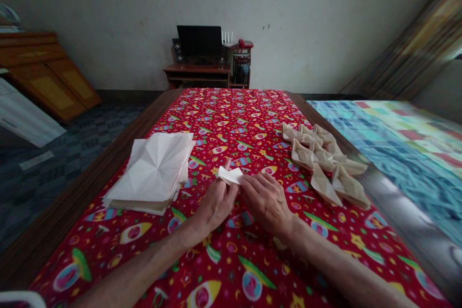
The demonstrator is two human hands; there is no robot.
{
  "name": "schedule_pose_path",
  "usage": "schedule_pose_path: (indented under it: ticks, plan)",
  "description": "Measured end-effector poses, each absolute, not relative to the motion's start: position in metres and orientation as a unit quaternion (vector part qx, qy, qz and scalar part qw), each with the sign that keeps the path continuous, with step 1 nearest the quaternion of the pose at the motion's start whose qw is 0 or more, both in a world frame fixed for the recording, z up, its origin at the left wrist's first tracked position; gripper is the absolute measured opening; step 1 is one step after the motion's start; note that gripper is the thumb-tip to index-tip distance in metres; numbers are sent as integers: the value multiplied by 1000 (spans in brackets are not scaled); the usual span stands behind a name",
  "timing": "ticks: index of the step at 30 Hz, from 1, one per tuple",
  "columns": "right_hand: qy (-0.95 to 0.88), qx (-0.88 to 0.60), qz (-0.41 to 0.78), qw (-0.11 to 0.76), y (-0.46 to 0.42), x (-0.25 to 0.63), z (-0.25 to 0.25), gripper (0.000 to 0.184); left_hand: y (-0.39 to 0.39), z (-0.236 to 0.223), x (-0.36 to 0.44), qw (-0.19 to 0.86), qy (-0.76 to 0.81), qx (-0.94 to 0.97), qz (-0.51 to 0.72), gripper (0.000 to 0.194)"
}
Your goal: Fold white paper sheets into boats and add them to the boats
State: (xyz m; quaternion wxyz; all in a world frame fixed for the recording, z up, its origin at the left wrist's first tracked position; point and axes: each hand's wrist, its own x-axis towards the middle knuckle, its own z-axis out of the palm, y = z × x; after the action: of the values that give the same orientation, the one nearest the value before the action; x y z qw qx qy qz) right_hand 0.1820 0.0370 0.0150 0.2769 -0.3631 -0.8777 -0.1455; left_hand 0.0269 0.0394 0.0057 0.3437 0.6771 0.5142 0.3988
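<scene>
Both of my hands meet at the middle of the table on a small folded white paper [231,175]. My left hand [215,203] pinches its left side, thumb up and fingers closed under it. My right hand [266,198] grips the right side with fingers curled over the fold. The paper sits just above a red patterned tablecloth [238,260]. A stack of creased white and tan sheets [153,171] lies to the left of my left hand. Several folded tan paper boats [325,161] lie in a cluster to the right of my right hand.
The wooden table edge [83,187] runs along the left. A bed with a blue-green checked cover [397,154] adjoins the table on the right. Against the far wall stands a small desk with a dark monitor [199,43]. A wooden cabinet [46,74] stands at the left.
</scene>
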Motion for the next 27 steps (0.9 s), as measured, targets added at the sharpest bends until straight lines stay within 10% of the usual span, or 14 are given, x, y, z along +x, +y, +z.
schedule_pose_path:
  ticks: [10, 16, 21, 27]
  plan:
    - [-857, -425, -177, 233, 48, 188, 14, 24, 52, 10, 30, 165, 536, 739, 373, 42]
    - [-816, -485, 2, 315, 49, 189, 13, 23, 59, 10, 19, 52, 480, 768, 420, 35]
    - [-799, -490, 100, 334, 46, 185, 17, 23, 57, 14, 22, 116, 499, 769, 382, 23]
    - [-800, -576, 29, 164, 46, 180, 23, 19, 54, 10, 26, 225, 510, 750, 355, 38]
